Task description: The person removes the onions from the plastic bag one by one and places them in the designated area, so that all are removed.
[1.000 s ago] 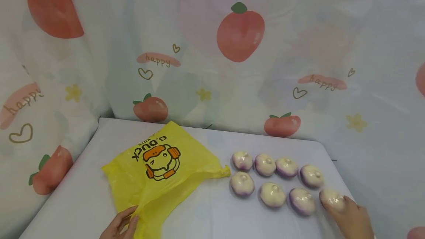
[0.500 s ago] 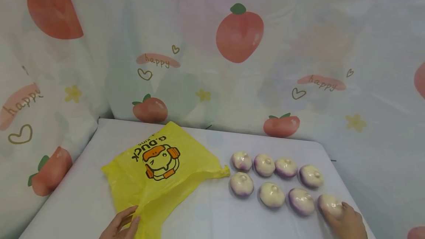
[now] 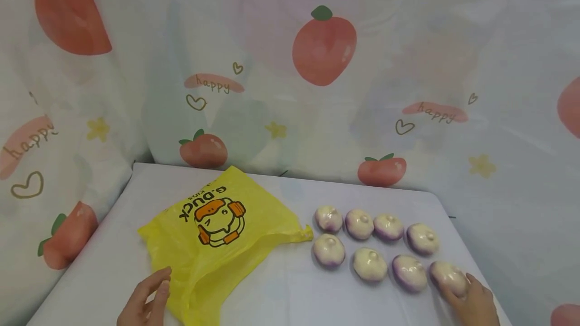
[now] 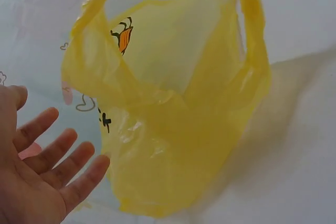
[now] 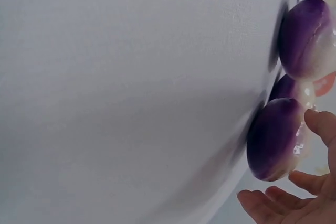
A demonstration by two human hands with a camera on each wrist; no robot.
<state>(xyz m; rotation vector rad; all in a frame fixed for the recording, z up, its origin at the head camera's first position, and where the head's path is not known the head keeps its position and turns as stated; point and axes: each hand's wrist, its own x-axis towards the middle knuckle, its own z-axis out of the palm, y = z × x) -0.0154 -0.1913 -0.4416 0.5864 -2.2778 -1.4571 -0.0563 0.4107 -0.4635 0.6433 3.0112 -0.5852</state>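
A yellow plastic carrier bag point(image 3: 258, 210) with a printed duck lies on the table's left half, its handles and mouth towards me. Beside its near left edge is my left hand point(image 3: 147, 298), fingers spread and apart from the bag in the left wrist view. Glossy purple-and-white turnips sit in two rows at the right. At the right end of the near row rests one turnip point(image 3: 448, 278), with my right hand point(image 3: 476, 303) around its right side. In the right wrist view, thumb and fingertips point(image 5: 302, 180) lie right at that turnip's surface, the fingers loosely extended.
The white-covered table point(image 3: 281, 296) runs back to a fruit-printed curtain point(image 3: 272, 104). Other turnips stand close by, such as a near-row turnip point(image 3: 409, 273) just left of the right hand and a far-row turnip point(image 3: 423, 239) behind it.
My left hand has let go of the bag's edge and moved left. My right hand's hold has loosened around the end turnip, which stays in place. The head view has shifted slightly.
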